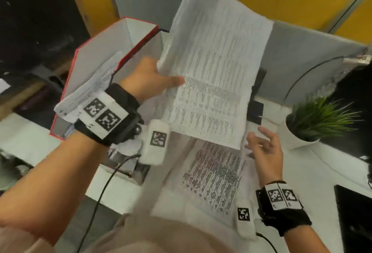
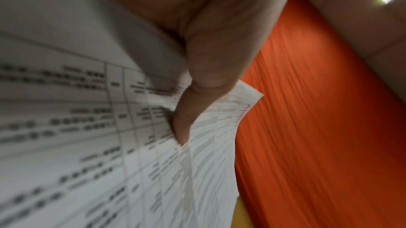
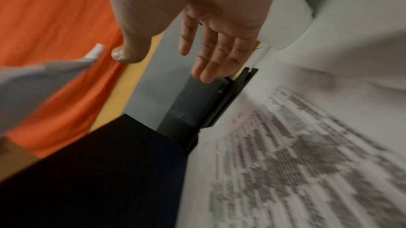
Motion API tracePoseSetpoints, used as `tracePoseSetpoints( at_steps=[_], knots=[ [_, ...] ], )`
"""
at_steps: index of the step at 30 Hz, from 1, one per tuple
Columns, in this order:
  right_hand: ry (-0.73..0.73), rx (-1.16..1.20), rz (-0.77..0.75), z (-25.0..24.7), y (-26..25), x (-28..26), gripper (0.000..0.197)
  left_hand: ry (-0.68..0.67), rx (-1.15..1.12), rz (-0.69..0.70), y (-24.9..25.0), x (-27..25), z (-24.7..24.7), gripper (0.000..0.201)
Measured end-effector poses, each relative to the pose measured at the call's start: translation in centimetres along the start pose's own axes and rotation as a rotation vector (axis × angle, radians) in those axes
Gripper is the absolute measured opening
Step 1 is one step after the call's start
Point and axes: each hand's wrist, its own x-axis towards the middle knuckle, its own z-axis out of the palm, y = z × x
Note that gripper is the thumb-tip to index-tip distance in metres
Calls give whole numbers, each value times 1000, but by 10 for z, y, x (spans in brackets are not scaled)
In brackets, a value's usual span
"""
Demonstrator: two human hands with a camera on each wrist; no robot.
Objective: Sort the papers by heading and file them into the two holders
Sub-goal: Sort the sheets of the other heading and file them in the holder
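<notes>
Your left hand [image 1: 149,79] pinches a raised sheet [image 1: 213,67] (red heading) beside the red holder [image 1: 94,65]; right hand [image 1: 265,150] hovers slack-fingered over desk papers [image 1: 211,178], plant [image 1: 320,116] just beyond

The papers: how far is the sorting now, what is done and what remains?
Done: some sheets already stand in the red-edged holder. In hand: the left hand pinches a raised sheet with a red heading, not yet filed; the right hand is open above the desk. Left: a printed sheet still lies on the desk, possibly with more beneath. A second holder cannot be clearly identified.
</notes>
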Motion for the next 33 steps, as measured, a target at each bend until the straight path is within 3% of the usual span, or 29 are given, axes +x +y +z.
tracePoseSetpoints(
  at_steps=[4,8,11,14,16,18,26,33],
  knots=[
    [17,-151,72,-14,38,-2,42,68,49,-113,-6,7,-58,47],
    [53,-556,143,-33,69,-7,57,69,183,-164,-16,10,-94,53],
    [47,-838,226,-43,82,-11,71,77,438,-293,-28,18,-102,64],
    [31,-986,333,-45,88,-16,83,106,691,-265,-38,25,-84,78],
    [27,-1013,335,-44,91,-18,86,91,729,-207,-44,25,-65,77],
    [27,-1003,335,-43,92,-18,89,29,737,-157,-52,29,-48,61],
    [-7,-945,348,-44,101,-16,90,-171,869,-200,-87,52,-8,34],
    [-12,-932,362,-45,104,-14,89,-325,996,-227,-108,50,-5,70]
  ],
)
